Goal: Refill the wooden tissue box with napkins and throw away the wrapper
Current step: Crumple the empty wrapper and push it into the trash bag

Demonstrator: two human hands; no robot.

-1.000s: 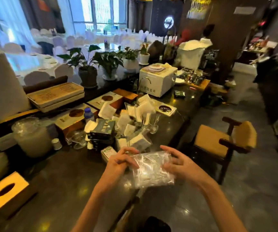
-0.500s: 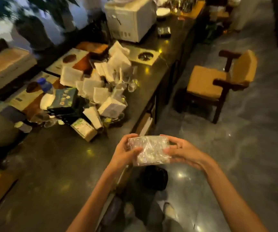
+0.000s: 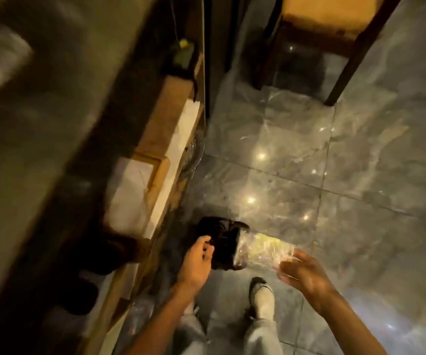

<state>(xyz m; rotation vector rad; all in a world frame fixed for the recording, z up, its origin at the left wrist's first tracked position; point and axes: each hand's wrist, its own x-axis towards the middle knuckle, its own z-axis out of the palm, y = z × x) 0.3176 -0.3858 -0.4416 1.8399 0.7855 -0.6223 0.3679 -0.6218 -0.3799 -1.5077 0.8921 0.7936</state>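
Observation:
I look straight down at the floor. A small bin lined with a black bag (image 3: 223,242) stands on the tiles beside the counter. My left hand (image 3: 198,260) pinches the near edge of the black bag. My right hand (image 3: 301,270) holds one end of the clear crinkled plastic wrapper (image 3: 263,249), whose other end lies against the bin's right rim. The wooden tissue box is out of view.
The dark counter top (image 3: 40,124) fills the left side, with a shelf below holding white napkin stacks (image 3: 135,198) and wooden boxes. A wooden chair with a yellow seat (image 3: 332,19) stands on the glossy tiles ahead. My shoe (image 3: 262,295) is under the hands.
My view swung down from the counter to the floor. Both hands dropped toward the bin; the left let go of the wrapper and took the bag's edge, while the right keeps the wrapper.

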